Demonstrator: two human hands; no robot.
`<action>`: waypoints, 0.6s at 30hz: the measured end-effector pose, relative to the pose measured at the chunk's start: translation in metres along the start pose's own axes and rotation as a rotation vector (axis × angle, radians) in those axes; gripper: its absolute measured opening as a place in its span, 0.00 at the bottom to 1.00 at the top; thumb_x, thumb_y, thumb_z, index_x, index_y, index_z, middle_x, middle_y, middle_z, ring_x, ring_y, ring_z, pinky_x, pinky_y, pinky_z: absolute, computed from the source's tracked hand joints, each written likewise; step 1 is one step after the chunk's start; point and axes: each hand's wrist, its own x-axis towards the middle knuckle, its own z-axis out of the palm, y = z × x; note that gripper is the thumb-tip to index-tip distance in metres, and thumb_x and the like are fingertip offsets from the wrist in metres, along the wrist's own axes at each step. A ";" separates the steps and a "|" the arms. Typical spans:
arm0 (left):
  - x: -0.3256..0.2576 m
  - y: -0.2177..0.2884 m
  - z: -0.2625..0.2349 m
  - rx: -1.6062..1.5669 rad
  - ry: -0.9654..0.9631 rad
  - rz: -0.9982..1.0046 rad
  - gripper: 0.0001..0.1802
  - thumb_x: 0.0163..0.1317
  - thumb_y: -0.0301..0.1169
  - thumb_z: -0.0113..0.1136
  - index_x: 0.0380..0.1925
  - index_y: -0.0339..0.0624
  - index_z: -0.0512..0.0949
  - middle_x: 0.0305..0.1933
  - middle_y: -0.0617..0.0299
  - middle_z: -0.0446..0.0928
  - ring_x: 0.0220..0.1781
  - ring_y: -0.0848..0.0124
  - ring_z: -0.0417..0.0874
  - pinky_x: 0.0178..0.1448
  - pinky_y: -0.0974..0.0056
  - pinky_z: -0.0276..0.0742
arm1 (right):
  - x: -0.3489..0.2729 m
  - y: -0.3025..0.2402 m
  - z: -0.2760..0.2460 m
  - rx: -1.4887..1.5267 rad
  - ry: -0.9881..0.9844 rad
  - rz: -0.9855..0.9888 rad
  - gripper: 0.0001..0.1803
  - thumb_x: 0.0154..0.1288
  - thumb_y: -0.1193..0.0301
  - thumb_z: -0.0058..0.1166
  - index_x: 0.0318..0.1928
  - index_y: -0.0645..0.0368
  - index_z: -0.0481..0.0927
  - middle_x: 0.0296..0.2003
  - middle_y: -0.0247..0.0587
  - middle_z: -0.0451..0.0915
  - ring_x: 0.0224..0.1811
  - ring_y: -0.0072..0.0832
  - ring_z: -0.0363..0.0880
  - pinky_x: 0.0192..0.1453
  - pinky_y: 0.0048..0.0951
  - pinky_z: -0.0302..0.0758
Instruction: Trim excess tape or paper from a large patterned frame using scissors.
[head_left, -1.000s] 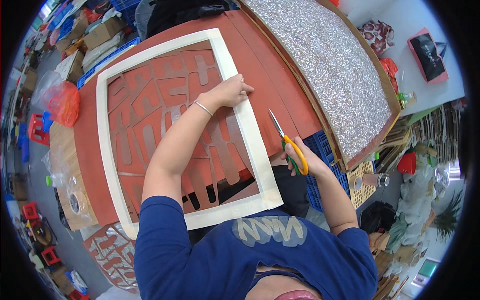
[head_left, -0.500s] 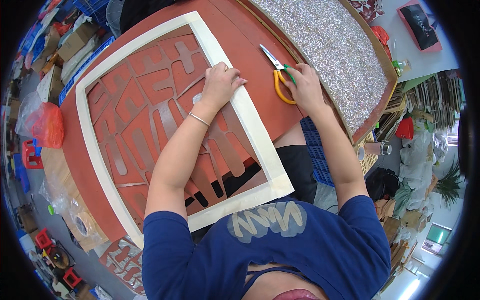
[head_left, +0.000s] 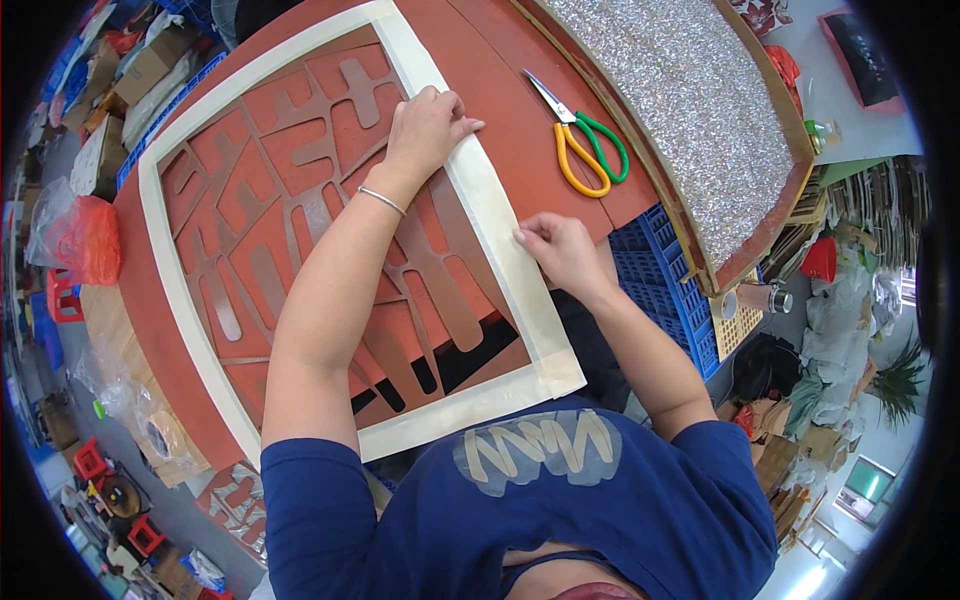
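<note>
Both hands are on the cream tape border [head_left: 497,215] of the red cut-out sheet [head_left: 300,200] on the counter, its long axis running from upper left to lower right. Left hand [head_left: 428,125] lies flat on it, grip spread. Right hand [head_left: 560,250] pinches its outer edge. Scissors [head_left: 580,140] lie nearby, untouched, blades pointing up-left.

frame [head_left: 480,190]: cream tape border, looks like matt paper, smooth, from where I'm watching
cutout sheet [head_left: 300,200]: red-brown, matt, prob card or thin board; can't tell which tbh
scissors [head_left: 578,140]: shiny metal blades, glossy plastic handles, one yellow, one green
glitter panel [head_left: 690,110]: silver, rough sparkly grain, wood-looking edge
crate [head_left: 665,290]: blue plastic lattice, slight sheen
bracelet [head_left: 382,200]: thin metal, shiny
shirt [head_left: 560,500]: blue cloth, matt
</note>
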 end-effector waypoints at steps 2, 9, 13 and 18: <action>-0.001 -0.002 0.002 0.025 0.035 -0.012 0.17 0.52 0.47 0.63 0.27 0.44 0.77 0.30 0.60 0.74 0.36 0.62 0.76 0.44 0.58 0.67 | -0.021 0.007 -0.003 -0.096 -0.003 -0.048 0.13 0.62 0.68 0.55 0.36 0.69 0.78 0.23 0.41 0.79 0.26 0.22 0.78 0.31 0.23 0.72; 0.001 -0.003 0.003 -0.059 0.105 -0.048 0.14 0.55 0.42 0.62 0.28 0.41 0.78 0.32 0.58 0.74 0.34 0.63 0.75 0.43 0.60 0.68 | -0.080 0.034 -0.008 0.105 -0.031 0.092 0.11 0.63 0.70 0.55 0.35 0.67 0.78 0.25 0.35 0.78 0.27 0.15 0.72 0.33 0.19 0.71; -0.003 -0.002 -0.007 -0.452 0.222 -0.198 0.10 0.58 0.36 0.59 0.29 0.41 0.79 0.30 0.56 0.73 0.32 0.60 0.75 0.39 0.58 0.70 | -0.056 0.032 -0.003 0.235 -0.089 0.075 0.10 0.63 0.70 0.54 0.36 0.67 0.78 0.26 0.33 0.78 0.29 0.14 0.73 0.34 0.18 0.71; -0.042 0.007 -0.019 -0.350 0.197 -0.178 0.07 0.57 0.31 0.57 0.31 0.39 0.79 0.31 0.53 0.72 0.32 0.58 0.75 0.38 0.58 0.71 | 0.022 -0.001 0.005 0.327 -0.044 -0.016 0.11 0.63 0.72 0.53 0.38 0.71 0.77 0.29 0.35 0.80 0.31 0.15 0.76 0.35 0.18 0.72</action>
